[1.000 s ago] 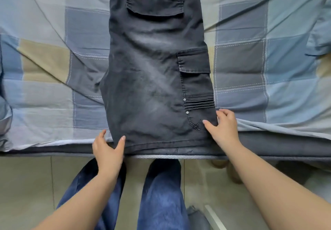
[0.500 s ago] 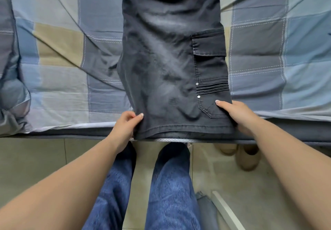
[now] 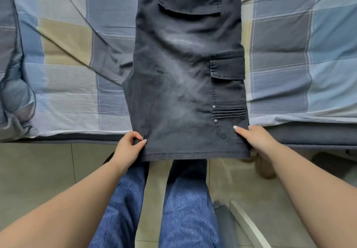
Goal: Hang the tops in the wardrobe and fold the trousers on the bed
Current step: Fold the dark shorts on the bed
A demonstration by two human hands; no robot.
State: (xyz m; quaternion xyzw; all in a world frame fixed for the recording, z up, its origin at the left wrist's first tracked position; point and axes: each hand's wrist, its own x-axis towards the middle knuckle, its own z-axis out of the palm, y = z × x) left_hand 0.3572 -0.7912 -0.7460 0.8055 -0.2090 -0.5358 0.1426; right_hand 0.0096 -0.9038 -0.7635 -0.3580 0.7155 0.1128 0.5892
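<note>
The person stands right at the edge of the bed, and their legs in blue jeans point(image 3: 185, 209) show at the bottom. Under them is a floor point(image 3: 38, 170) of pale tiles. A white strip point(image 3: 249, 226) lies on the floor near the right leg, with something grey just beside it that I cannot make out. A brown shoe point(image 3: 265, 168) peeks out by the right arm.

The left hand point(image 3: 128, 148) pinches the near left corner of the dark grey cargo trousers point(image 3: 183, 93). Its thumb and fingers are curled tight on the cloth. The right hand point(image 3: 255, 137) holds the near right corner. Its thumb lies flat on top of the cloth, close to a pocket seam, and its other fingers are tucked under the edge where I cannot see them.

The trousers lie flat on the bed and run away from the person, up past the top of the view. Their near edge hangs a little over the side of the bed. They have big flap pockets and two small silver studs.

Under the trousers is a bed sheet point(image 3: 289, 54) with blue, grey and tan squares. It is a bit wrinkled. At the far left, a bunched blue-grey cloth point(image 3: 13, 93) sits on the bed.
</note>
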